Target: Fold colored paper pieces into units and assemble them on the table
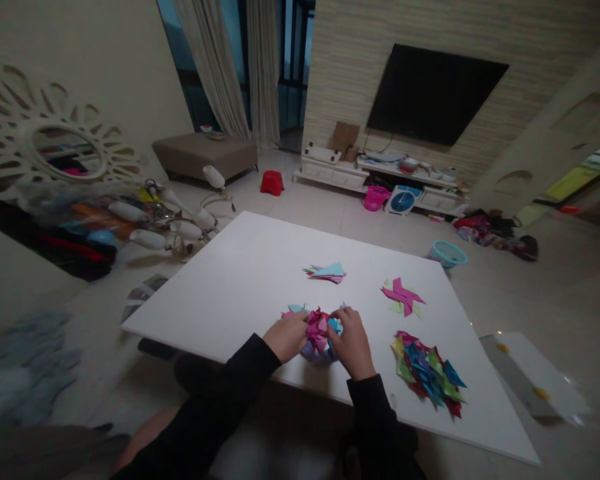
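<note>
At the near edge of the white table (220,280) stands a cluster of folded paper pieces (318,333), pink and red in the middle with blue and lilac around. My left hand (287,335) is closed at its left side, the fingers on pink paper. On the other side my right hand (351,343) has its fingers curled against the cluster, by a light blue piece. The fingertips partly hide what each hand pinches. Beyond the hands lies a small stack of folded paper (330,271), light blue on top.
To the right on the table are crossed pink and green folded strips (404,297) and a heap of colourful folded paper (427,370). A blue basket (447,253) is past the far right corner. A fallen lamp (180,227) lies by the left edge.
</note>
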Available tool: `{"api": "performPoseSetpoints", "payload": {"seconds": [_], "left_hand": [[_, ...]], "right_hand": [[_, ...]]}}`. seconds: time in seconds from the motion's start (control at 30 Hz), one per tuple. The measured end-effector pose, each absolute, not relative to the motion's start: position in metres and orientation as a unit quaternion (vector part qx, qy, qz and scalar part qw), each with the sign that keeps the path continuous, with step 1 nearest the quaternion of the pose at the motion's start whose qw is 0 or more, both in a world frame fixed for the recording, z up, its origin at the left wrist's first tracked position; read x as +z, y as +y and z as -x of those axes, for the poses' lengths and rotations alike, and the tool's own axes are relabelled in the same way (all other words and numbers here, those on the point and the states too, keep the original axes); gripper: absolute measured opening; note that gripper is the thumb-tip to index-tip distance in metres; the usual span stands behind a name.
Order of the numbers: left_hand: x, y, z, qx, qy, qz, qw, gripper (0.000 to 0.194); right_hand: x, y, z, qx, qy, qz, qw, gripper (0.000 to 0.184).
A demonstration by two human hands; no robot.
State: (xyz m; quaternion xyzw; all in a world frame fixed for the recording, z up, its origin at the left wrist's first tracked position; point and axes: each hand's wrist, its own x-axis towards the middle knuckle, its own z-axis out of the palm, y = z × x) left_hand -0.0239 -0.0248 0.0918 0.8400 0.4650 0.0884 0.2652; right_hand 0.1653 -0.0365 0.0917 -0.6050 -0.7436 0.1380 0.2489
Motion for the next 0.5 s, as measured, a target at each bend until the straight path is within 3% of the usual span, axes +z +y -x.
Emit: {"api": "performPoseSetpoints", "payload": {"seconds": [0.2,0.5], "left_hand": [[0.084,-0.019,0.015,0.058,0.448,-0.866,0.213,0.020],[0.091,-0.024,0.017,0.066,0.424,-0.871,0.240,0.024]], "right_hand": [[0.084,-0.037,-0.176,0.125,-0.783,0.566,0.225,0.023],[0.078,-0.038,-0.165,0.138,-0.807,0.546,0.178,0.011]]}}
